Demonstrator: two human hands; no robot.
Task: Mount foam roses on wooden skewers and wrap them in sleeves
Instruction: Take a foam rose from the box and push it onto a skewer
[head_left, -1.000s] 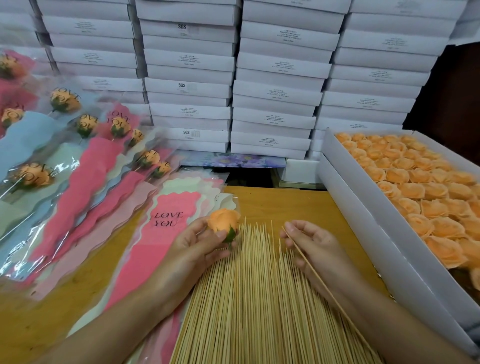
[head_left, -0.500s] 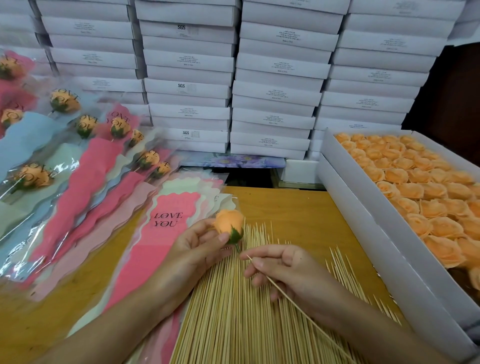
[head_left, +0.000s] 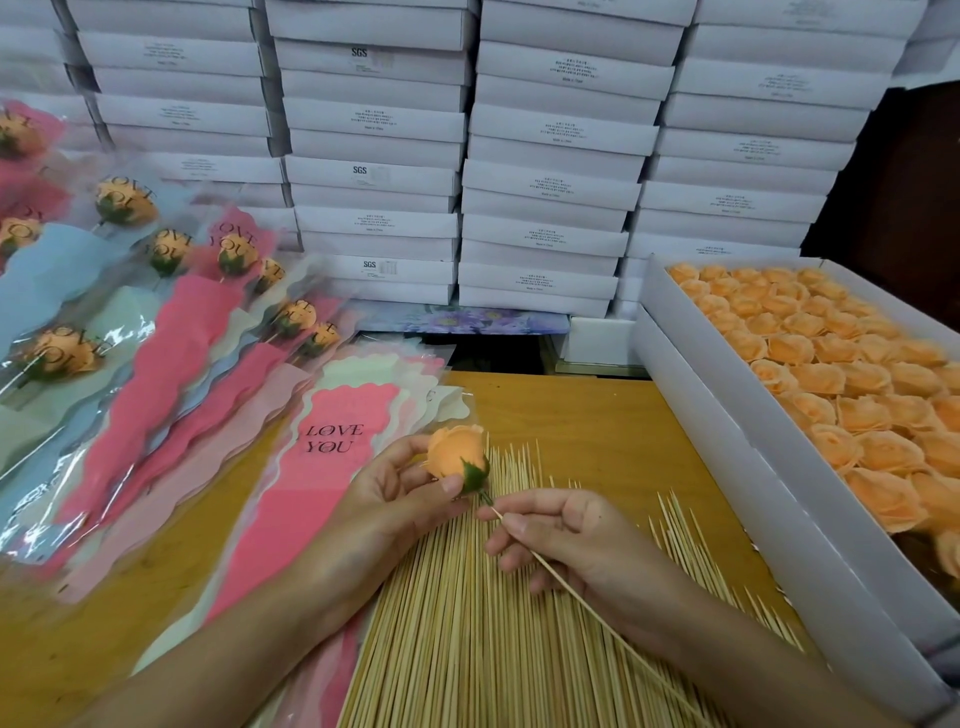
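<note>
Head view, lower centre of frame: left hand (head_left: 395, 493) pinches a foam rose (head_left: 454, 451) by its head; right hand (head_left: 566, 535) grips a skewer (head_left: 582, 597), tip just beside the green base. Mounting step; next, the tip must be aligned and pushed in squarely.

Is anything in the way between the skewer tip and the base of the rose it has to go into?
Nothing visible. The right hand pinches the skewer with its tip right at the green base of the rose, which the left hand holds above the skewer pile.
</note>
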